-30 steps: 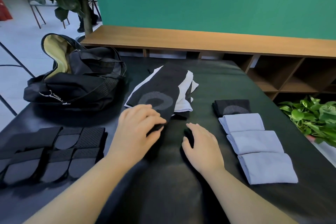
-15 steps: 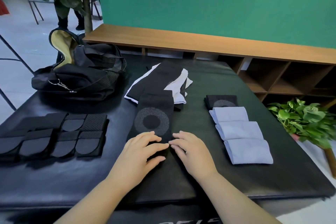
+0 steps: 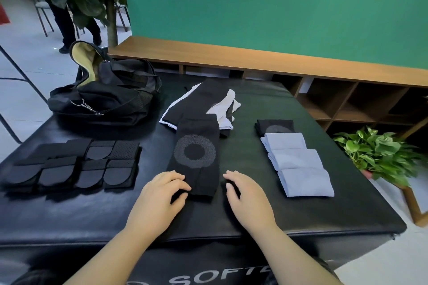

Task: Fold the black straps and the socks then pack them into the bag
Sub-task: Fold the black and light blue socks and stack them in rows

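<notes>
A black sock with a grey ring (image 3: 195, 157) lies flat in the middle of the black padded table (image 3: 254, 210). My left hand (image 3: 162, 196) touches its near left corner with the fingertips. Just right of the sock, my right hand (image 3: 245, 196) rests on the table, fingers relaxed, holding nothing. Behind the sock is a pile of black and white socks (image 3: 208, 102). Folded socks sit in a row at the right: one black (image 3: 275, 126), then three light blue (image 3: 297, 161). Folded black straps (image 3: 71, 164) lie at the left. The open black bag (image 3: 104, 99) sits at the back left.
A low wooden shelf unit (image 3: 266, 62) runs behind the table under a green wall. A potted green plant (image 3: 375, 152) stands off the table's right edge. At the back left are a tree trunk (image 3: 112, 14), chairs and a person's legs (image 3: 66, 23).
Both hands pulled the ringed sock toward me off the pile and laid it flat. They have now slid apart from its middle to its two near sides.
</notes>
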{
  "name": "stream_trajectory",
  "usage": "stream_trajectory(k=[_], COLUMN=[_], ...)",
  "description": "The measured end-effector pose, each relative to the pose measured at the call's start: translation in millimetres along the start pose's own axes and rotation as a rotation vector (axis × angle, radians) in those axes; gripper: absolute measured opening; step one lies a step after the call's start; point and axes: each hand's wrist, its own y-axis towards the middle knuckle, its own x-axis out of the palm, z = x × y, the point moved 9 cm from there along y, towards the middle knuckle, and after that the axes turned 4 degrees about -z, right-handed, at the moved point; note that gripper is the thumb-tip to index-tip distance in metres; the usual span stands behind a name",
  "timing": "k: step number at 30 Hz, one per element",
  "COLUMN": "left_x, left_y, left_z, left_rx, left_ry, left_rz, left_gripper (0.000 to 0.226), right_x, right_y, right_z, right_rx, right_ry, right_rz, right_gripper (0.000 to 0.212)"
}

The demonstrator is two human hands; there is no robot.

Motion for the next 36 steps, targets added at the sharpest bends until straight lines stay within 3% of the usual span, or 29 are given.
stream_trajectory(k=[4,6,8,13,16,19,26,29,34,36], left_x=[5,7,9,12,7,6,48,45,29,23], left_y=[-9,-14,-19,-26,-18,-3,12,17,18,14], left_z=[9,14,18,29,26,32,32,17,-13,-14], left_rx=[0.034,0.065,0.092,0.099,0.018,0.015,-0.03,-0.083,-0.182,-0.147], left_ry=[-0.018,-0.024,-0.046,-0.121,-0.178,-0.06,0.32,0.334,0.389,0.383], left_rz=[-0.122,-0.169,-0.202,-0.313,-0.268,-0.188,-0.362,-0.369,-0.375,-0.348], left_gripper=[0.006,0.018,0.028,0.02,0.028,0.027,0.09,0.089,0.07,0.08], right_x=[-8,-9,-6,2,8,17,29,29,30,28], right_y=[-9,-10,-12,-14,-14,-15,-11,-11,-11,-10], right_z=[9,7,1,-11,-15,-19,-14,-13,-13,-12], right_rx=[0.077,0.059,0.012,-0.075,-0.111,-0.174,-0.156,-0.149,-0.139,-0.132], right_ry=[0.119,0.128,0.096,-0.017,-0.112,-0.214,-0.34,-0.346,-0.337,-0.327], right_rz=[0.067,0.064,0.018,-0.102,-0.16,-0.222,-0.306,-0.323,-0.334,-0.325], right_gripper=[0.031,0.03,0.031,0.035,0.041,0.063,0.081,0.084,0.085,0.075])
